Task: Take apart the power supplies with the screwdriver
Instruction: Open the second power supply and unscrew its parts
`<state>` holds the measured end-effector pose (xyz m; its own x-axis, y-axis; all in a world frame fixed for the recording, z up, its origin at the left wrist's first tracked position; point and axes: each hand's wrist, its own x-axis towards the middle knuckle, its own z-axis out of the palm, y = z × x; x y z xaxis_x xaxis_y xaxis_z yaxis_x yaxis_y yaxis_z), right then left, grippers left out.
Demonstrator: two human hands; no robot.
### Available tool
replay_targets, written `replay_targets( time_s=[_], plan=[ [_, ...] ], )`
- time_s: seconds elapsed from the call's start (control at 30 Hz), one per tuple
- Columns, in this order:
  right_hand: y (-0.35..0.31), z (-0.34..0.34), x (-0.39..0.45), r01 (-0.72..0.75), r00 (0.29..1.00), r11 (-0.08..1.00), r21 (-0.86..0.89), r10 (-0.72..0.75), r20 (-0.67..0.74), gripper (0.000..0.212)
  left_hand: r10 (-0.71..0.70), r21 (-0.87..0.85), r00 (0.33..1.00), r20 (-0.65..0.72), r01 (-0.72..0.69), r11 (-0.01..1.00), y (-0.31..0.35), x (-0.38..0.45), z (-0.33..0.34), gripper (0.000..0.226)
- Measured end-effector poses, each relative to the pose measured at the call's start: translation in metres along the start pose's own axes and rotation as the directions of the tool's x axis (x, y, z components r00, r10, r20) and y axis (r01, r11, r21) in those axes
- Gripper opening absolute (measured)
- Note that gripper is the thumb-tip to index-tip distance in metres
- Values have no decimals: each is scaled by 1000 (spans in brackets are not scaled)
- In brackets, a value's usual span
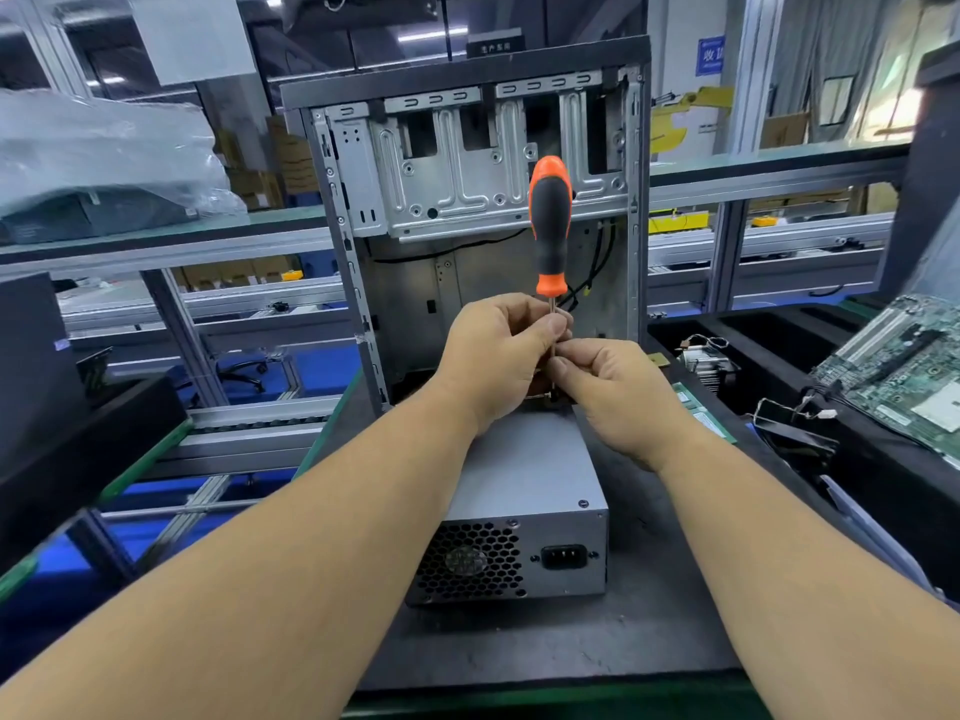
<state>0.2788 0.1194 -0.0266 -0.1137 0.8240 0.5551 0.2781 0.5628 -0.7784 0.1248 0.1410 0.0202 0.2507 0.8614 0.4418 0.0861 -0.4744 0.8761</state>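
The left hand [498,350] pinches the thin metal shaft of the screwdriver [549,226] just below the handle, thumb and curled fingers closed round it. The right hand [613,392] sits just beside and slightly lower, its fingertips curled in and gripping the same shaft further down. The two hands touch at the fingers. The screwdriver stands nearly upright, its orange and black handle pointing up, well clear of both hands; the tip is hidden behind the fingers, so what it meets cannot be told.

Directly under the hands lies the power supply [524,511], a grey metal box resting flat on the dark work mat [623,631]. Its near face shows a honeycomb fan grille on the left and a black mains socket on the right. The hands hover over its far end.

Behind the power supply stands an open computer case [467,163], upright, with its bare silver drive bays facing the camera and black cables hanging inside.

To the right, a black tray [769,335] holds a heatsink with wires, and a green motherboard [904,371] lies tilted on the tray's far edge. A green memory stick [704,415] lies on the mat near the right wrist. To the left run aluminium conveyor rails [249,439], and a plastic-wrapped unit [104,163] sits on a shelf above.
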Motion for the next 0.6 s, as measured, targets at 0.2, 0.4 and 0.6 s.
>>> replay_targets(
  time_s=[0.2,0.4,0.6],
  plan=[
    [0,3,-2,-46,996,993,107,54,-71,10,76,87,994,-74,-69,994,-1,2,1,33],
    [1,4,-1,-40,999,998,-47,38,-31,22,60,-26,998,-23,-60,998,0,0,0,13],
    [3,3,-3,-42,999,999,33,43,-14,21,76,77,993,-90,-70,995,-2,4,-3,16]
  ],
)
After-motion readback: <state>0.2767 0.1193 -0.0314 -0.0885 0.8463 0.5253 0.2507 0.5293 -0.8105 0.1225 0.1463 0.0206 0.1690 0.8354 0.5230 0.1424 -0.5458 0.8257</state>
